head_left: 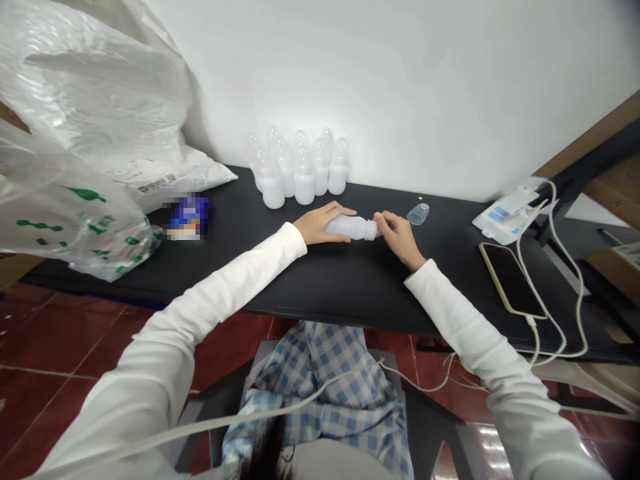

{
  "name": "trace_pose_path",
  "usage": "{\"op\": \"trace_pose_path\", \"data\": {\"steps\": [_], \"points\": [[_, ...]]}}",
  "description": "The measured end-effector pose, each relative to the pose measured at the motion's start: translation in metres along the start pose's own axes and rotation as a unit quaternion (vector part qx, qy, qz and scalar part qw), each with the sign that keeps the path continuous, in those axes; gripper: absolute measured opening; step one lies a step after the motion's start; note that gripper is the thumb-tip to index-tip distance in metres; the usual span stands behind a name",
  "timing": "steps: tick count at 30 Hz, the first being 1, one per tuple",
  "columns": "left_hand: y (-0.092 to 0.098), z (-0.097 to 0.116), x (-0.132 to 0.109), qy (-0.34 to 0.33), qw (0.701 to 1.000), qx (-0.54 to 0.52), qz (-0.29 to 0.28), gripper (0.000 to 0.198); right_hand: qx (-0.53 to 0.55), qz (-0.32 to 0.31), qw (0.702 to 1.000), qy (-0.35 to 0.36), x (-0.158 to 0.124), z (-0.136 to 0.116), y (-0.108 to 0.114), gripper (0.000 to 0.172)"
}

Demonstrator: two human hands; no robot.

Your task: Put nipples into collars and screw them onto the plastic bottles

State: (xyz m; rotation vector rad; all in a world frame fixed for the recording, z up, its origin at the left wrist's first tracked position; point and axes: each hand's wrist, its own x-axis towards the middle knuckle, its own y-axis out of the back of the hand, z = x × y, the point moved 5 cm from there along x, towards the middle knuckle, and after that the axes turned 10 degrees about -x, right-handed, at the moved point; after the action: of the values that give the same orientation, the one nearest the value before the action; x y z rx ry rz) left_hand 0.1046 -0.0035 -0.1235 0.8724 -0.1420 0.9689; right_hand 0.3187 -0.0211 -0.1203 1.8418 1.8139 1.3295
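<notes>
A translucent white bottle (350,227) lies on its side above the black table, its neck pointing right. My left hand (323,224) is wrapped round the bottle's base end. At the neck, my right hand (399,237) has its fingers pinched together; they cover the bottle's tip, so whatever is between them is hidden. A clear domed cap (418,214) rests on the table just beyond my right hand. Several similar white bottles (304,180) with clear domed caps stand upright in a group against the wall, behind my left hand.
Large plastic bags (100,120) fill the left end of the table (280,283), with a blue box (190,217) beside them. On the right lie a phone (513,280) on a white cable (580,293) and a white package (507,215). Another cable crosses my lap.
</notes>
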Motion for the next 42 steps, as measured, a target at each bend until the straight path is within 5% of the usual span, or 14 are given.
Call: {"op": "trace_pose_path", "data": {"steps": [3, 10, 15, 26, 33, 36, 40, 42], "points": [[0.0, 0.001, 0.0, -0.012, 0.999, 0.033, 0.014, 0.058, -0.021, 0.016, 1.0, 0.012, 0.0, 0.0, 0.003, 0.057], [0.004, -0.007, 0.001, 0.048, 0.998, -0.013, 0.033, 0.051, -0.152, -0.015, 0.974, 0.164, -0.002, -0.01, 0.004, 0.049], [-0.001, -0.009, 0.0, 0.048, 0.999, -0.002, 0.002, 0.048, -0.151, -0.041, 0.978, 0.14, 0.0, 0.0, -0.001, 0.041], [-0.002, 0.005, -0.001, -0.107, 0.984, 0.132, 0.055, 0.043, -0.073, -0.045, 0.994, 0.074, 0.002, 0.004, -0.002, 0.045], [0.004, 0.01, -0.001, -0.115, 0.979, 0.159, 0.048, 0.049, -0.115, -0.051, 0.986, 0.113, 0.001, -0.004, 0.003, 0.048], [0.005, 0.008, -0.002, -0.098, 0.979, 0.165, 0.064, 0.056, -0.183, 0.008, 0.978, 0.099, 0.005, 0.001, 0.017, 0.046], [0.011, 0.004, -0.003, -0.057, 0.982, 0.146, 0.109, 0.059, -0.298, 0.155, 0.942, -0.012, 0.007, 0.034, 0.045, 0.041], [0.013, 0.003, -0.004, -0.036, 0.981, 0.147, 0.124, 0.058, -0.341, 0.173, 0.921, -0.079, 0.006, 0.057, 0.054, 0.041]]}}
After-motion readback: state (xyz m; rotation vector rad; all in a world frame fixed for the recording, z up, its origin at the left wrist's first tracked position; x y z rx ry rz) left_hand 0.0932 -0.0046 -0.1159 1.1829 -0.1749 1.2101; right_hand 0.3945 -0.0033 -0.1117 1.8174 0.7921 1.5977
